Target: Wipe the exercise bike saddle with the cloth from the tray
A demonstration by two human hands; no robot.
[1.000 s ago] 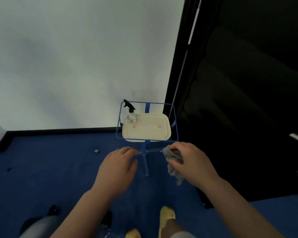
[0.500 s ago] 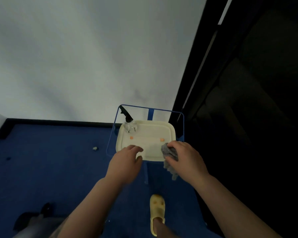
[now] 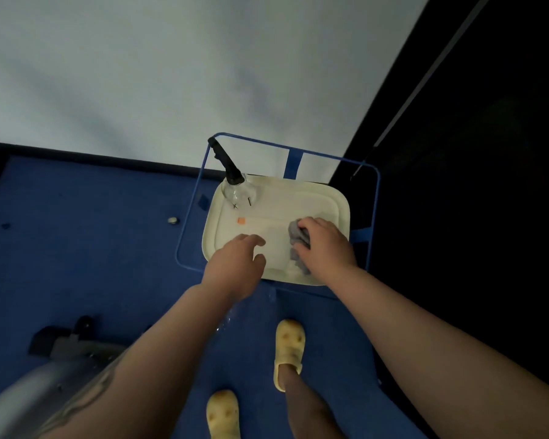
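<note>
Both of my hands are over the cream tray (image 3: 338, 202), which sits in a blue wire stand (image 3: 376, 198) on the blue carpet (image 3: 92, 248). My right hand (image 3: 325, 245) has its fingers (image 3: 308, 223) closed around the grey cloth (image 3: 298, 237), bunched, with one end hanging down onto the tray's near right part. My left hand (image 3: 235, 264) hovers palm down above the tray's near left edge, fingers loosely spread and holding nothing. At the tray's far left corner stands a clear spray bottle (image 3: 238, 190) with a black trigger head. A small orange mark (image 3: 241, 220) lies on the tray floor. My two feet in yellow slippers (image 3: 289, 346) stand just before the stand. Grey metal framework (image 3: 61, 353) shows at lower left; the saddle cannot be identified.
</note>
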